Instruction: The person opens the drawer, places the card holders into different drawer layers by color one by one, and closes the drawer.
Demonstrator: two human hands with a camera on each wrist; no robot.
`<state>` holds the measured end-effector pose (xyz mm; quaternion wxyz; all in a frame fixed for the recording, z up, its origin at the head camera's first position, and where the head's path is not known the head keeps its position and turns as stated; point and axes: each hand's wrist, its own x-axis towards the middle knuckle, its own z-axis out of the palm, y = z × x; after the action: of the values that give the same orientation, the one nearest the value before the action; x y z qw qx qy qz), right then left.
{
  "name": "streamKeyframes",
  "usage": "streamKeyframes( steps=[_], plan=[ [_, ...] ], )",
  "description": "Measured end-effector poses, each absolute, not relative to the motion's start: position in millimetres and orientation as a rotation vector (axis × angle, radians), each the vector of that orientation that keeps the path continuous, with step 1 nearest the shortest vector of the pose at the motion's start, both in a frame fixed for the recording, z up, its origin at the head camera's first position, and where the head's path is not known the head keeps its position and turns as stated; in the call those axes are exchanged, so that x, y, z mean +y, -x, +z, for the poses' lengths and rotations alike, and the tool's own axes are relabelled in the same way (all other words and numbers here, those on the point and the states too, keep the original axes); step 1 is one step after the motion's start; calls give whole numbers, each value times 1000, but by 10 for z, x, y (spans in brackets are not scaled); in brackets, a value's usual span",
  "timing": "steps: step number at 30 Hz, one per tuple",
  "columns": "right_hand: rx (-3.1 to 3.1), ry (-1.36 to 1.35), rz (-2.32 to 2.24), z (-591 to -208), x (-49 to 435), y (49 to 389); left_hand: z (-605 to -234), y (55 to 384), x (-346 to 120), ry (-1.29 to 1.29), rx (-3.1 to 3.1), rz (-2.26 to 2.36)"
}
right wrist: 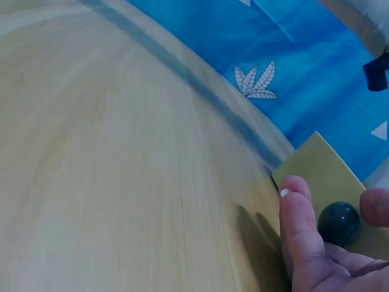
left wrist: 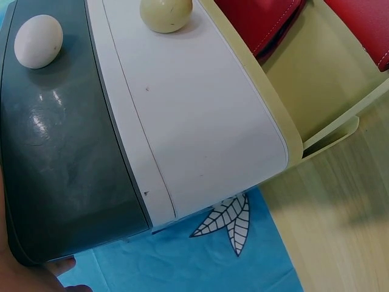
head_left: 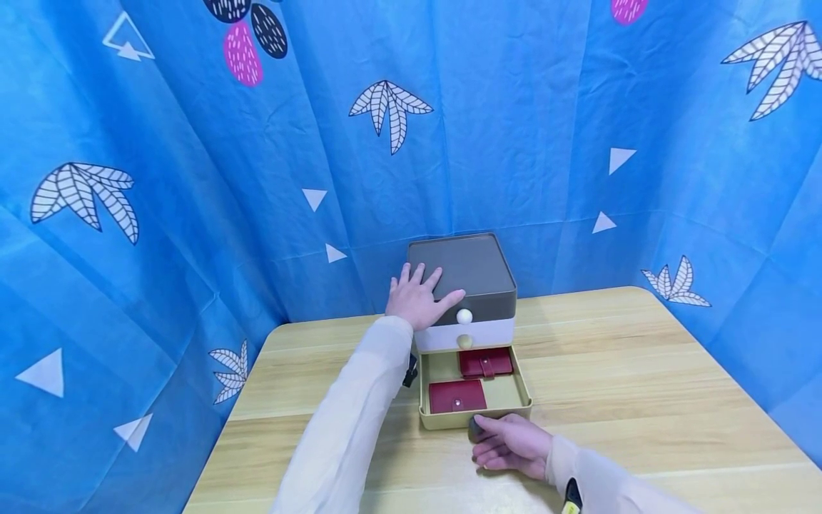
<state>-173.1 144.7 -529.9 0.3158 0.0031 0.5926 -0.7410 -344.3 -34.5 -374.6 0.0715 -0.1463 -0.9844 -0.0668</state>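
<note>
My left hand (head_left: 417,298) lies spread on the dark grey top (head_left: 462,260) of a small drawer cabinet, its thumb near the front edge. The white middle drawer (left wrist: 200,109) and the grey upper one (left wrist: 67,152) are closed. At the bottom, a beige drawer (head_left: 443,422) is pulled out, holding two red snap-closure wallets, one at the front (head_left: 452,395) and one at the back (head_left: 497,362). My right hand (head_left: 514,446) is at that drawer's dark round knob (right wrist: 339,223), which shows between the thumb and the loosely extended fingers.
The cabinet stands near the back edge of a light wooden table (head_left: 610,378). A blue patterned curtain (head_left: 514,143) hangs behind and along both sides. A white round knob (head_left: 464,316) and a beige one (head_left: 464,341) stick out from the upper drawers.
</note>
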Motion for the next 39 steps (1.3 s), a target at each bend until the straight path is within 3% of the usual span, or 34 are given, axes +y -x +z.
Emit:
streamKeyframes(
  steps=[39],
  plan=[
    [1375,8,-2058,-5294,1403,1800,-3721,3413,-342,437,-2964,-189]
  ],
)
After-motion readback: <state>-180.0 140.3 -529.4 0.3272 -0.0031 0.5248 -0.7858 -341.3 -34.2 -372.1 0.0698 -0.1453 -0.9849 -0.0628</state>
